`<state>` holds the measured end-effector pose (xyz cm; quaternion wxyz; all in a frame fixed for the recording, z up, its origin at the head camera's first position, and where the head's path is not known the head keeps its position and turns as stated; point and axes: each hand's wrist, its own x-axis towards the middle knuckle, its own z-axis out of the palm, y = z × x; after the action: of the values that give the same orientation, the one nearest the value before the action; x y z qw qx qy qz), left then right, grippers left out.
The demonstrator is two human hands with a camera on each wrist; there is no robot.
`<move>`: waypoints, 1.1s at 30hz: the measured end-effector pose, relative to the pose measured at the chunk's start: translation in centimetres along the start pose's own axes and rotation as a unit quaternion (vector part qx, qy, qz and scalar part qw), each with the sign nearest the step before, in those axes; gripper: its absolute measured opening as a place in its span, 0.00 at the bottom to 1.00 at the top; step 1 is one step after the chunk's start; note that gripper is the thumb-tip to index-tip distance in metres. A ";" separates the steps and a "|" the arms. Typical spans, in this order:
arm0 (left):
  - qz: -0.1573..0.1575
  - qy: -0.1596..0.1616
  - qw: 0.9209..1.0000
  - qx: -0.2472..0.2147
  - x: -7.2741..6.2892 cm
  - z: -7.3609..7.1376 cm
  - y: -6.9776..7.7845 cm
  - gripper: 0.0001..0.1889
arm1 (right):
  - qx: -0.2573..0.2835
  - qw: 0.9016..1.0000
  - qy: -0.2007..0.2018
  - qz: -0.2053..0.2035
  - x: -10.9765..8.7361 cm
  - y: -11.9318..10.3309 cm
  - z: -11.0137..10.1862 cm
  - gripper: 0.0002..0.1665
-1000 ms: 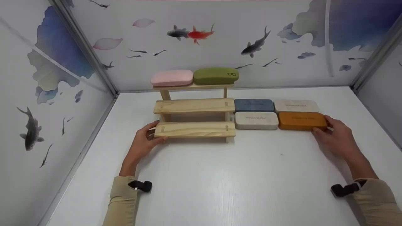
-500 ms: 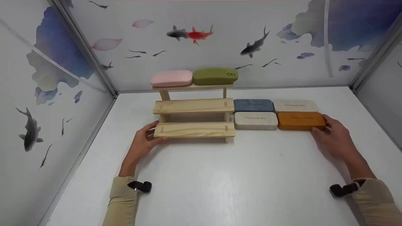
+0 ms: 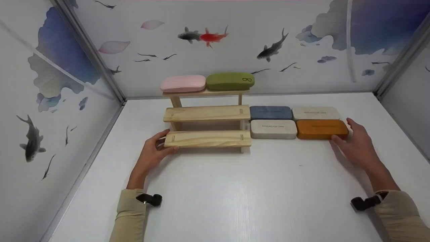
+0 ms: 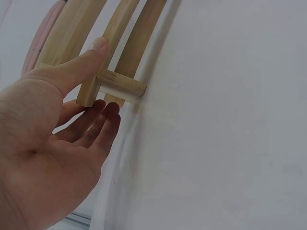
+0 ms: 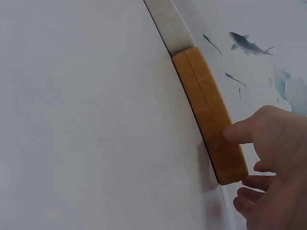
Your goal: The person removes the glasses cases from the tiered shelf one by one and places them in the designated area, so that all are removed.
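Observation:
My left hand holds the left end of the lowest board of a three-tier wooden rack. In the left wrist view, the thumb lies on the board and the other fingers curl behind its end. My right hand is at the right end of an orange glasses case. Its thumb touches the case's front side, while the other fingers stand loosely by the end. Left of the orange case lies an off-white case. Behind them are a blue case and another pale case.
A pink glasses case and a green one sit side by side on the rack's top board. The white table meets a fish-patterned wall at the back. Another wall stands to the left.
My right hand's fingers have loosened and its index finger has come away from the orange case's end. The left hand, rack and cases stay in place.

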<state>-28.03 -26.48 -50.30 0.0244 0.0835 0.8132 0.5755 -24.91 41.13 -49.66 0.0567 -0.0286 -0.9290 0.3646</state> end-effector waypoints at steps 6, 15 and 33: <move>0.002 0.006 1.000 0.003 0.0 0.0 0.1 0.47 | 0.016 0.999 0.029 -0.024 0.2 -1.8 0.1 0.51; 0.000 0.006 1.000 -0.001 0.0 0.0 -0.1 0.47 | 0.041 0.996 0.046 -0.058 0.0 -5.4 1.3 0.43; 0.004 0.003 1.000 0.020 0.1 0.0 0.0 0.48 | 0.105 0.977 0.080 -0.168 0.0 -10.5 5.5 0.32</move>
<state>-28.13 -26.49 -50.30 0.0181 0.0859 0.8243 0.5592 -25.77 29.71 -46.52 0.1937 0.1047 -0.8697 0.4416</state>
